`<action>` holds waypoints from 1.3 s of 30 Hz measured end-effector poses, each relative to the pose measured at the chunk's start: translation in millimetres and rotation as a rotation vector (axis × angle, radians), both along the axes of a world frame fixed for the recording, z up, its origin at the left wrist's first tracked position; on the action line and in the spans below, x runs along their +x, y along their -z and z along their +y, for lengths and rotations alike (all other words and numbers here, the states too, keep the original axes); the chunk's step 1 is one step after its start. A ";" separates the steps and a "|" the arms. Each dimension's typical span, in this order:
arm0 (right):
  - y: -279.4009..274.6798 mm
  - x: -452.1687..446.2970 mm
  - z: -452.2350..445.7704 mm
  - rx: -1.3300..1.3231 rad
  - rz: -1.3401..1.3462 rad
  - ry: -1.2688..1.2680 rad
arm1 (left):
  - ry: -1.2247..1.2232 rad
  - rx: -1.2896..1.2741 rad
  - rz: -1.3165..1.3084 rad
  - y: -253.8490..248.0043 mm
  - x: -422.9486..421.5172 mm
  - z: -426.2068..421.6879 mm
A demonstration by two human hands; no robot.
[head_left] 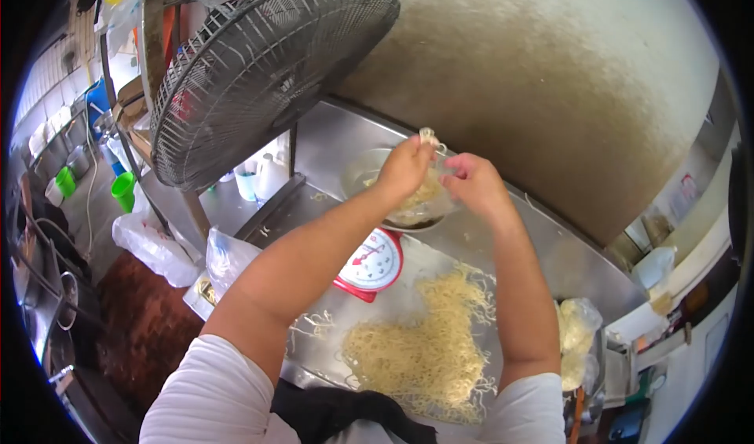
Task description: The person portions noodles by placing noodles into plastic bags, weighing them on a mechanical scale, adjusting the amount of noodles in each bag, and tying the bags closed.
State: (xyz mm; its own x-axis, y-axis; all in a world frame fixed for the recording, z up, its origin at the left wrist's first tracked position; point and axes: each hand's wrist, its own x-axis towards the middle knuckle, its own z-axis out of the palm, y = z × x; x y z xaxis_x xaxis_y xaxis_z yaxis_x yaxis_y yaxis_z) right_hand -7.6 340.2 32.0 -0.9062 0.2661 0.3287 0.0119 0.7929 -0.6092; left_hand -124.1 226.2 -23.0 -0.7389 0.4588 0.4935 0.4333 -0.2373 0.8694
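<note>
My left hand is closed around the gathered top of a clear plastic bag with pale noodles inside. A pale looped bit sticks up above the fist. My right hand pinches at the bag's right side, its fingertips close to the left hand. Below the bag is the round metal pan of a red scale with a white dial. Nearer to me, a broad heap of loose yellow noodles lies spread on the metal table.
A large dusty fan leans in at upper left, close to my left arm. Plastic bags hang at the left, and bagged yellow noodles lie at the right. A stained wall rises behind the table's raised metal edge.
</note>
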 end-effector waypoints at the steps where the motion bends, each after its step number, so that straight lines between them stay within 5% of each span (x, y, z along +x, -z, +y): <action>1: -7.9 5.1 -9.8 -0.084 -0.063 -0.014 | -0.019 0.069 0.046 -12.1 -1.2 2.6; 5: -14.7 -0.4 -31.2 -0.267 -0.047 -0.032 | -0.007 0.116 0.106 -75.3 13.2 -2.2; 11: 35.1 -21.8 -14.7 -0.128 -0.212 0.003 | -0.034 0.452 0.105 -138.3 21.6 -13.5; 17: 67.8 -32.1 5.5 0.077 -0.088 -0.065 | 0.045 0.545 0.142 -192.7 52.7 -69.4; 18: 64.0 -31.5 6.1 0.094 -0.068 -0.038 | 0.054 0.509 -0.031 -207.3 65.8 -80.6; 20: 50.0 -32.4 5.1 0.128 -0.031 0.015 | 0.100 0.568 0.039 -208.7 63.0 -87.7; 25: -48.7 13.4 -53.1 -0.447 -0.003 0.052 | 0.122 0.613 -0.016 -215.6 93.9 -123.2; 28: -68.9 23.7 -59.5 -0.652 0.360 -0.062 | 0.297 0.636 -0.072 -204.4 99.0 -139.6; 32: -100.0 55.8 -85.8 -0.697 0.730 -0.227 | 0.378 0.605 -0.170 -189.3 125.2 -157.5; 36: -118.1 87.5 -99.0 -0.611 0.807 -0.593 | 0.390 0.572 0.072 -166.6 123.2 -158.5; 38: -117.2 103.6 -121.8 -0.479 0.702 -0.436 | 0.208 0.462 0.322 -149.9 121.5 -159.1; 39: -113.0 110.3 -129.8 -0.413 0.646 -0.360 | 0.247 0.421 0.220 -137.6 128.4 -156.2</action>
